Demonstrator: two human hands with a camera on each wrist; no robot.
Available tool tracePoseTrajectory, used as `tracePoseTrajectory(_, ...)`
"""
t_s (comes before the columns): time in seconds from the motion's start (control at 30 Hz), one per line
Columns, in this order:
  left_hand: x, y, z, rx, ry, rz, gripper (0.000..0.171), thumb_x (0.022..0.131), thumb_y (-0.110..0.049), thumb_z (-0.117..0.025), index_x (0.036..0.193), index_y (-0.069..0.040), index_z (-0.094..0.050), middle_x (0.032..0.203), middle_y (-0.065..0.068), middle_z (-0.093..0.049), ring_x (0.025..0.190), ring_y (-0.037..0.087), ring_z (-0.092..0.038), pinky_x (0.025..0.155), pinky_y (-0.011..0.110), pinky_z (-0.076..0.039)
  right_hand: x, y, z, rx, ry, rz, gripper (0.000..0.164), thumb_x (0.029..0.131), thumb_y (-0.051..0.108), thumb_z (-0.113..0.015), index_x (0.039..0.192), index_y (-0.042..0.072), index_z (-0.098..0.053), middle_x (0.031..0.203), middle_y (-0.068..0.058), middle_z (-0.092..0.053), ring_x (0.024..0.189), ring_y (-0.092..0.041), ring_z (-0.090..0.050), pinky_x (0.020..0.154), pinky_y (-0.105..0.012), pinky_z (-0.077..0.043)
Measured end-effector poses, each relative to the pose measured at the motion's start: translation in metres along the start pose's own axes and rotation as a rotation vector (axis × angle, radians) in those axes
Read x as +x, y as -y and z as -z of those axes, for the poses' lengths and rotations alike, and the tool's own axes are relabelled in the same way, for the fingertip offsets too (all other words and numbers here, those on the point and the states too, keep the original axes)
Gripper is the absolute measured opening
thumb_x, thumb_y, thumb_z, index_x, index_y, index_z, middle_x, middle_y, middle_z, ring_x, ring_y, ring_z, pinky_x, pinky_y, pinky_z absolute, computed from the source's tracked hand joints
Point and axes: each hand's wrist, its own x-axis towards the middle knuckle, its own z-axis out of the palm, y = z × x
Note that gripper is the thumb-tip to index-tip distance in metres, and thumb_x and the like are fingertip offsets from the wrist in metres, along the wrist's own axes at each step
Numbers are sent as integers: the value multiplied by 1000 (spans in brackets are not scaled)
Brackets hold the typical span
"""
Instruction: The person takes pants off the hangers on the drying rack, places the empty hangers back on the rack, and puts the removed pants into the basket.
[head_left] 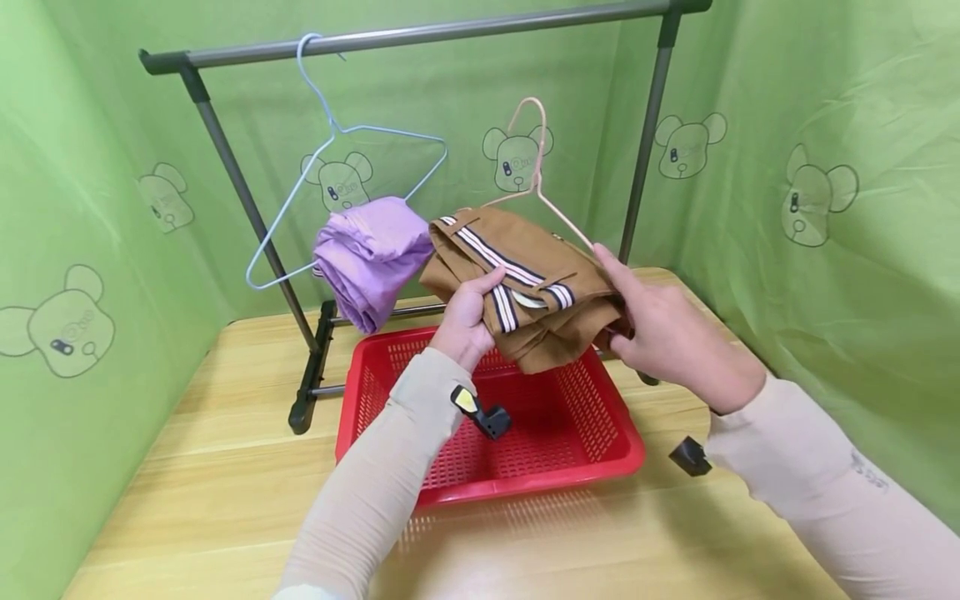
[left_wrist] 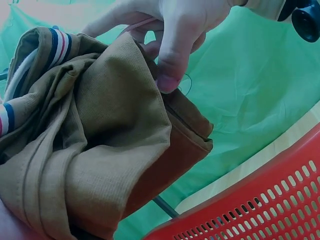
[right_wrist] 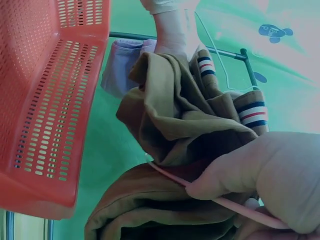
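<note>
Brown trousers [head_left: 540, 250] with belt loops and a striped waistband hang folded over the lower bar of a pink clothes hanger [head_left: 538, 158]. My left hand [head_left: 467, 321] grips them near the waistband, thumb on top. At their right end my right hand [head_left: 663, 333] holds the hanger's corner together with the cloth. The right wrist view shows its thumb on the hanger bar [right_wrist: 240, 207], between two layers of brown cloth. The hanger's hook stands free below the rack's rail [head_left: 450, 32]. Most of the left hand's fingers are hidden by the cloth.
Folded purple trousers [head_left: 375, 250] hang on a blue hanger [head_left: 292, 196] from the rail's left part. Under my hands a red perforated basket [head_left: 525, 483] stands on the wooden table [head_left: 210, 500]. Green curtains [head_left: 847, 275] enclose the back and sides.
</note>
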Motion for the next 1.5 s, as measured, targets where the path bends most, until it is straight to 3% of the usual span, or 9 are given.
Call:
tracePoseTrajectory(0.33, 0, -1, 1, -39, 31, -37, 13, 100, -9, -49, 92, -4, -59, 83, 8, -68, 73, 18, -68, 68, 29, -57, -1, 0, -4, -14, -58, 22, 99, 71, -2, -74, 154, 7, -19, 60, -5, -48, 44, -19, -42, 45, -40, -42)
tracePoseTrajectory(0.9, -5, -1, -6, -73, 38, -91, 9, 100, -6, -48, 96, -4, -56, 87, 8, -66, 77, 18, -67, 71, 27, -57, 1, -2, -5, -24, -75, -12, 97, 71, -4, -71, 153, 6, -20, 54, -4, -47, 43, -21, -44, 43, -43, -43)
tracePoseTrajectory(1.03, -6, -4, -7, -76, 35, -119, 9, 99, -4, -48, 97, -3, -56, 87, 8, -67, 76, 17, -67, 71, 27, -57, 0, -6, -7, -22, -113, 8, 94, 73, -3, -72, 152, 5, -22, 51, -1, -45, 41, -19, -42, 43, -41, -41)
tracePoseTrajectory(1.5, -7, -7, -3, -74, 44, -127, 10, 99, -5, -48, 94, -4, -56, 84, 7, -67, 74, 17, -67, 70, 26, -56, -1, -9, -11, -17, -155, 29, 92, 74, -2, -73, 152, 6, -24, 49, 0, -44, 40, -18, -42, 41, -41, -41)
